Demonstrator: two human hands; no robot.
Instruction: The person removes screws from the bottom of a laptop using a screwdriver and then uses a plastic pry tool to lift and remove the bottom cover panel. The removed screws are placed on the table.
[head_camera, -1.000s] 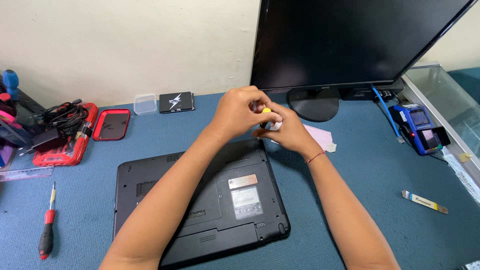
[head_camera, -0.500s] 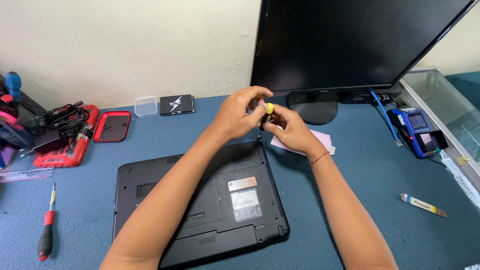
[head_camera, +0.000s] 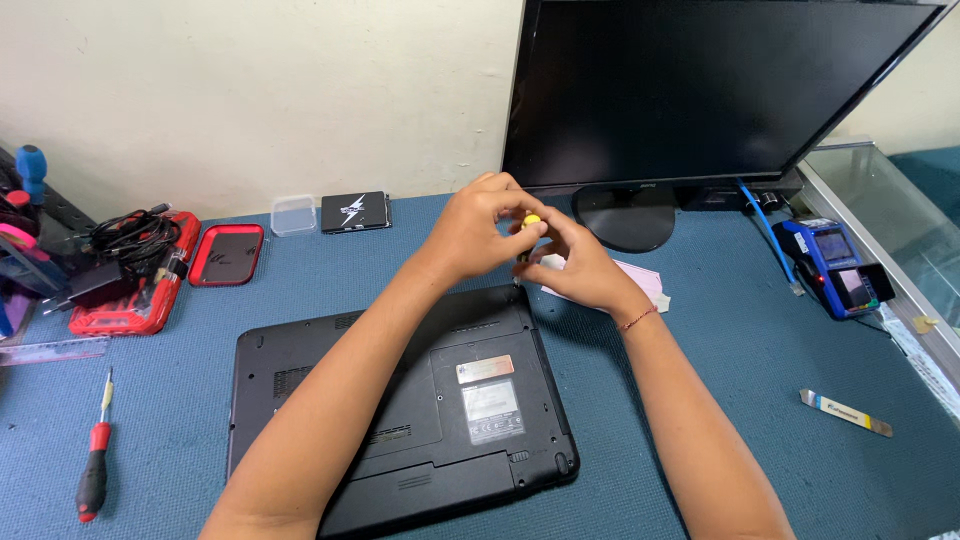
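From the head view, my left hand and right hand are clamped together on a small yellow-topped screwdriver, held upright between them. Its tip meets the far right corner of the upturned black laptop on the blue bench.

My left hand and right hand cover nearly all of the small screwdriver; only its yellow cap shows, tip hidden. My forearms hide part of the laptop underside. The monitor is cut off at the top edge. Label text too small to read.
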